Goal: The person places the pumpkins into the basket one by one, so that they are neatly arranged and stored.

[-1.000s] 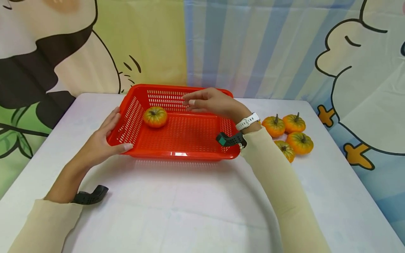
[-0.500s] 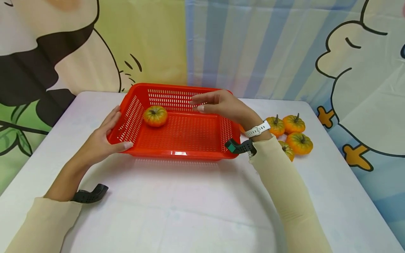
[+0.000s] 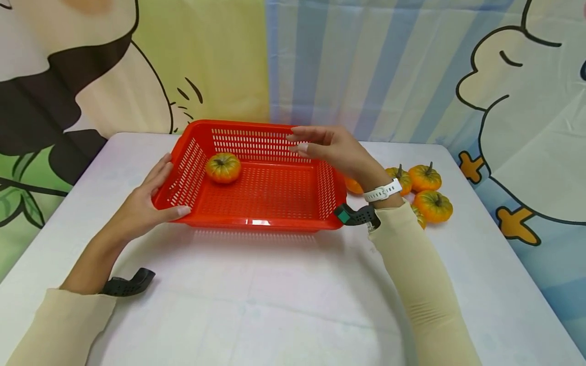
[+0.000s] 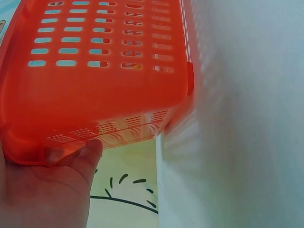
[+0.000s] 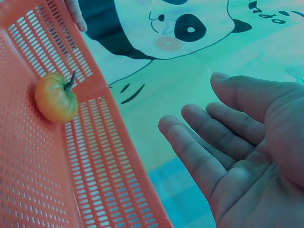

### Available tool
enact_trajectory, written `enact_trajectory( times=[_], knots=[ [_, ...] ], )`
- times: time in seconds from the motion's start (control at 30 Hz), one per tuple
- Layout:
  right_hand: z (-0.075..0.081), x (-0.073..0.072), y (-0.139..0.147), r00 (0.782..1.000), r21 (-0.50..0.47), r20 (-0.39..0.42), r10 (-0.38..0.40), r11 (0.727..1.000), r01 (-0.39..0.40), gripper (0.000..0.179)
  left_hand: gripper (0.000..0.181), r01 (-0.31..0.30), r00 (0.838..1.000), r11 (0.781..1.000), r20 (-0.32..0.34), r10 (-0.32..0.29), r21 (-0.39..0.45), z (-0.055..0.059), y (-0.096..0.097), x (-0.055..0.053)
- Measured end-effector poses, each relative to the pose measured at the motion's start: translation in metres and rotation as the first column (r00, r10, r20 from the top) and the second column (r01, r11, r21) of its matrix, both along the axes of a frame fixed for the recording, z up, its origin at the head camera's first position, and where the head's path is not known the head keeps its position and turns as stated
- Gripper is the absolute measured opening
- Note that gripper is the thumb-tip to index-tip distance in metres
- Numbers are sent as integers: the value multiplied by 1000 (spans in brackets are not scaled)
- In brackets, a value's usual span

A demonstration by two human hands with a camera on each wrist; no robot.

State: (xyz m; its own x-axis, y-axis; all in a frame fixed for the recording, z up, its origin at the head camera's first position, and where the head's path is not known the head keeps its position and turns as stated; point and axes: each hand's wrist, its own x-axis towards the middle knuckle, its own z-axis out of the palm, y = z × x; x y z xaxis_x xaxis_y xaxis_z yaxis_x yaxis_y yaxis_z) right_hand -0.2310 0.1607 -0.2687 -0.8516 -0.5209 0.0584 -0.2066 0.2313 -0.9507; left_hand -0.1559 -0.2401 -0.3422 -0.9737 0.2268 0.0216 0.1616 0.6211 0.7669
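A red plastic basket (image 3: pixel 256 222) with slotted walls stands on the white table. One small orange-and-green pumpkin (image 3: pixel 223 168) lies inside it near the left end; the right wrist view shows the same pumpkin (image 5: pixel 56 97) with its dark stem. My left hand (image 3: pixel 144 208) grips the basket's left end, thumb at the front corner and fingers along the outer wall. In the left wrist view, fingers (image 4: pixel 89 156) of that hand touch the basket just under its rim. Above the basket's right back part hovers my right hand (image 3: pixel 336 150), fingers loosely extended, holding nothing.
Several more small pumpkins (image 3: pixel 432 206) sit on the table (image 3: pixel 274 300) right of the basket, some partly hidden by the right wrist and sleeve. A printed cloth (image 3: pixel 329 66) hangs behind the table's back edge.
My right hand has moved to the right, away from the pumpkin in the basket, and its wrist now covers more of the pumpkins outside. The left hand has stayed on the basket.
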Motion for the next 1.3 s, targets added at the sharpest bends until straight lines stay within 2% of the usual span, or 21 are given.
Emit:
enact_trajectory(
  times=[0.3,0.57,0.83,0.93,1.3],
  knots=[
    [-4,2,18,999,-81,25,-43,996,45,42,101,-18,1000,1000,12,18,2,0,-1,3],
    [-10,7,45,987,-46,28,-159,986,160,42,101,-12,1000,1000,7,12,5,0,0,1],
    [-19,8,61,972,-84,-5,-236,968,235,43,102,-21,999,1000,27,21,7,0,-2,-3],
    [-24,8,67,960,-63,-12,-281,958,280,40,103,-19,999,1000,27,19,12,-1,-1,-4],
    [-35,8,95,942,8,-56,-332,943,333,43,102,-19,1000,1000,5,19,23,-1,-1,-2]
  ],
)
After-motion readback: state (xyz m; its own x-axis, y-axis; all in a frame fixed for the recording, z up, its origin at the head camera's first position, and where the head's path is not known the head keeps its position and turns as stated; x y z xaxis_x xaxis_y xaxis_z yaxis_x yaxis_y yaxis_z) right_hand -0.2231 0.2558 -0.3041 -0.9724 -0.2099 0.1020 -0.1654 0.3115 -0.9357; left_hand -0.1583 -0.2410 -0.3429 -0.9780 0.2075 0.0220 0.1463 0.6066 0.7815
